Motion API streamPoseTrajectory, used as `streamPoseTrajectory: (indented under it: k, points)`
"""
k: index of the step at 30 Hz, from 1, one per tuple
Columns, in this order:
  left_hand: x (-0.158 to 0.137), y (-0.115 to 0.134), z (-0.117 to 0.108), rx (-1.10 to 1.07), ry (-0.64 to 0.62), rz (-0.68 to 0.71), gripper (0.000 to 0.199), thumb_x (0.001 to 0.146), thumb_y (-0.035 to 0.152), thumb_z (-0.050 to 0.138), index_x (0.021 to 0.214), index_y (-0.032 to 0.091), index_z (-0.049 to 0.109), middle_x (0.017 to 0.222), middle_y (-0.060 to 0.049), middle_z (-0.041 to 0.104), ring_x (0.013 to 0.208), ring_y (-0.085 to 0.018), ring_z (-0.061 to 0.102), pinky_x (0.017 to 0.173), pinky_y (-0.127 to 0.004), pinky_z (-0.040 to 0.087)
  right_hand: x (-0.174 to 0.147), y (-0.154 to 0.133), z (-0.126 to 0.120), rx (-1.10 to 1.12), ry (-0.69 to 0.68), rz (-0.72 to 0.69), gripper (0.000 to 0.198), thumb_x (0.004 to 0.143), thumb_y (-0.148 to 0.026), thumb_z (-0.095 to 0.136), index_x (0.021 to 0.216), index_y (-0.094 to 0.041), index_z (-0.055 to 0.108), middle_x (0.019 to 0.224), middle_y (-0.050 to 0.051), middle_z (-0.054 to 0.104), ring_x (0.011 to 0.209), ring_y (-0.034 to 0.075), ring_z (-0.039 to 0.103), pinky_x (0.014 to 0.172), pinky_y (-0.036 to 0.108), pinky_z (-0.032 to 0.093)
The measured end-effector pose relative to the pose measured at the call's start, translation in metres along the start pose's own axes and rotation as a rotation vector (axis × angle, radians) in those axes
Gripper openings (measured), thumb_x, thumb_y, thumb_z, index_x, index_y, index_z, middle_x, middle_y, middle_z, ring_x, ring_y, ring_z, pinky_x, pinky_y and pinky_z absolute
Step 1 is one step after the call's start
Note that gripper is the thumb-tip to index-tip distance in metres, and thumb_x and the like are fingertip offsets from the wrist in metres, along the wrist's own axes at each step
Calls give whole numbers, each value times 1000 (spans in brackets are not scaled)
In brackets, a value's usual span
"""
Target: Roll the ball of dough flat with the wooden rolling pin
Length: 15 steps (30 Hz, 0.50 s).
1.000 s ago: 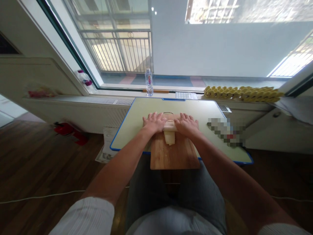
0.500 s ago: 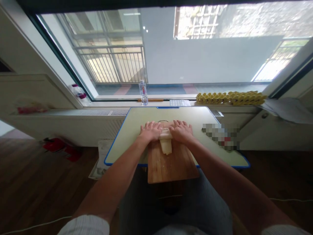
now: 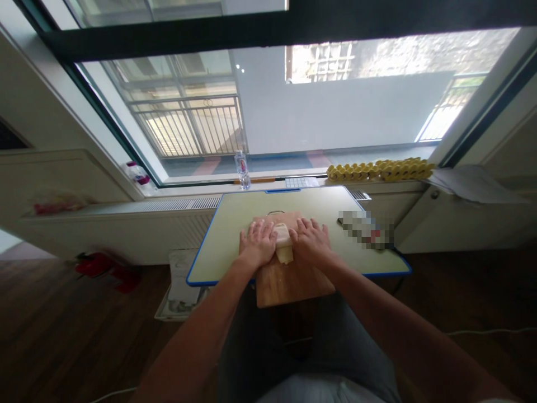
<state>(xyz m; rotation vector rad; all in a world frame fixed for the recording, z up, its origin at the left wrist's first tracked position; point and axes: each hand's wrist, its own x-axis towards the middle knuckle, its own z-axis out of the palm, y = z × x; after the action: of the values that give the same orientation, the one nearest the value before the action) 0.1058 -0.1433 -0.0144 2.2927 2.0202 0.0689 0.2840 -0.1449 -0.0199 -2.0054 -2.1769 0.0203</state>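
Note:
A strip of pale dough [image 3: 286,256] lies on a wooden cutting board [image 3: 289,285], its near end sticking out toward me. Across it, between my palms, runs a whitish bar [image 3: 283,239] that looks like a rolling pin; its ends are hidden under my hands. My left hand [image 3: 258,240] presses down at the left end with fingers spread and pointing forward. On the other side my right hand [image 3: 311,239] lies the same way, fingers stretched out over the board. Neither hand's fingers wrap around anything.
The board overhangs the near edge of a blue-rimmed table [image 3: 226,235]. A blurred-out item [image 3: 367,229] lies on the table's right. On the sill stand a water bottle [image 3: 242,170] and a yellow folded strip [image 3: 380,169]. A red fire extinguisher [image 3: 107,268] is on the floor at left.
My view has tilted upward and shifted slightly. Both hands stay on the bar over the dough, which has moved a little nearer along the strip, with less dough showing on my side.

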Motion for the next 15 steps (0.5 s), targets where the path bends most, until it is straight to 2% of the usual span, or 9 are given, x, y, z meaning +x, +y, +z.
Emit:
streamPoseTrajectory:
  k: [3, 6, 8, 10, 13, 15]
  points:
    - [-10, 2, 3, 8, 37, 8, 66, 107, 52, 14, 164, 31, 38, 174, -6, 31, 160, -31, 28, 127, -64, 23, -9, 0, 1, 8, 20, 1, 65, 109, -51, 21, 158, -16, 47, 167, 15, 43, 155, 35, 29, 123, 62, 25]
    - [0, -1, 5, 7, 51, 6, 64, 107, 51, 16, 163, 32, 40, 174, -4, 32, 160, -30, 29, 128, -64, 22, -3, 0, 1, 7, -16, -25, 61, 109, -47, 19, 150, -21, 56, 164, 12, 46, 153, 36, 32, 121, 64, 25]
    - [14, -3, 4, 4, 35, 2, 64, 106, 51, 17, 163, 33, 41, 174, -4, 32, 160, -29, 29, 128, -64, 21, 10, 1, 0, 19, -62, -26, 57, 109, -44, 20, 146, -26, 59, 164, 10, 47, 152, 36, 34, 120, 65, 26]
    - [27, -4, 2, -5, 5, 10, 65, 105, 52, 17, 163, 32, 39, 174, -5, 32, 160, -30, 29, 128, -65, 21, 29, 2, -3, 52, -129, -2, 56, 107, -46, 25, 151, -28, 55, 167, 8, 43, 152, 35, 34, 120, 65, 26]
    - [40, -4, -2, -19, -53, 44, 67, 105, 52, 16, 164, 30, 38, 175, -6, 30, 161, -31, 27, 128, -65, 20, 60, 5, -7, 101, -236, 44, 69, 102, -61, 35, 161, -26, 42, 170, 10, 38, 152, 37, 35, 120, 64, 27]
    - [44, -4, -4, -10, -70, 65, 67, 105, 51, 15, 165, 28, 37, 176, -6, 28, 161, -31, 24, 128, -65, 19, 78, 5, -8, 119, -256, 68, 79, 99, -69, 36, 163, -23, 38, 168, 14, 40, 151, 37, 37, 120, 64, 29]
